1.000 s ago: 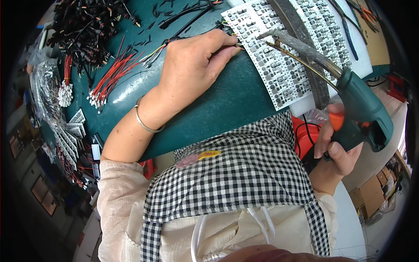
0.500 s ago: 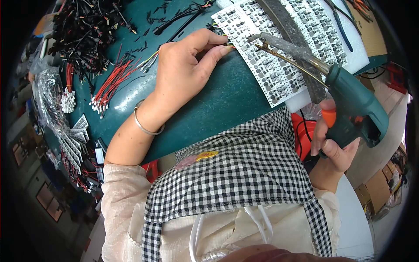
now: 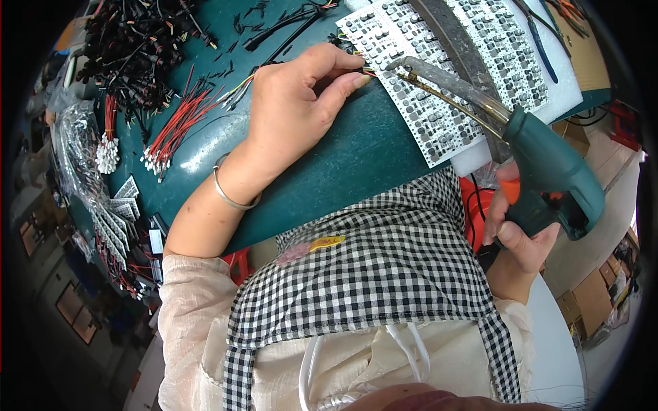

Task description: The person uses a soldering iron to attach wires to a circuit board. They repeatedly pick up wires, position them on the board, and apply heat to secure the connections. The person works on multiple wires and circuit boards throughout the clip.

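My left hand (image 3: 288,109) pinches thin coloured wires (image 3: 370,71) between thumb and forefinger, their ends at the left edge of a white circuit board panel (image 3: 433,137) dotted with small components. The wires belong to a black cable (image 3: 284,46), which lies behind my hand and is partly hidden by it. My right hand (image 3: 526,246) is wrapped around the handle of a green soldering gun (image 3: 558,161), with a finger at its orange trigger (image 3: 509,192). The gun's tip hovers over or touches the panel near the wires; I cannot tell which. A dark, worn bar (image 3: 460,51) lies across the panel.
White foam (image 3: 569,85) lies under the panel, with blue-handled pliers (image 3: 541,48) on top. Red wires with white connectors (image 3: 171,133) and a heap of black cables (image 3: 137,61) occupy the left of the green table (image 3: 308,185). Small boards in strips (image 3: 113,222) sit at its left edge.
The soldering gun has shifted slightly left and down over the panel. My left hand has edged a little right, still pinching the wires.
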The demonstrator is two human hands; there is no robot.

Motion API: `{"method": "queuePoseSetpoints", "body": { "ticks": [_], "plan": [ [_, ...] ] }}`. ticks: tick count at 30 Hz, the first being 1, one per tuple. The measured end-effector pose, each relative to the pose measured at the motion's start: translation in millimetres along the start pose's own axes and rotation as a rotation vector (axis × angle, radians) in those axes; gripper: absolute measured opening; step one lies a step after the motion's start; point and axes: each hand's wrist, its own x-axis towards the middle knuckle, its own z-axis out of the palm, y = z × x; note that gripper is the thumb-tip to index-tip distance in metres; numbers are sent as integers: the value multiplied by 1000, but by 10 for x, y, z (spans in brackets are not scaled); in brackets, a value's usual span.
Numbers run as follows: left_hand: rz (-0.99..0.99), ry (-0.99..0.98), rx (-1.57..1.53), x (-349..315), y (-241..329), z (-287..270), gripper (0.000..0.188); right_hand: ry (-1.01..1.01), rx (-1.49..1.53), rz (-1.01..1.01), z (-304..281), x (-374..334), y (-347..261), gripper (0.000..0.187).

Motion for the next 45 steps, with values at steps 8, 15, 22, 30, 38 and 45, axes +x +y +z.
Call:
{"method": "queuePoseSetpoints", "body": {
  "ticks": [8,15,22,30,38,45],
  "plan": [
    [90,31,72,-5,36,6,15,-17,-23,28,-21,-34,48,68],
    [132,35,99,-1,18,3,14,-35,36,161,52,-77,3,49],
    [135,56,116,-13,14,28,14,-39,-148,178,69,-79,-45,48],
    [176,69,136,-6,15,22,14,77,-21,28,106,24,-49,65],
    [173,80,129,-2,9,40,14,85,-64,-9,84,10,-61,69],
    [139,103,115,2,8,73,13,96,-72,1,59,-50,-44,68]
  ]
}}
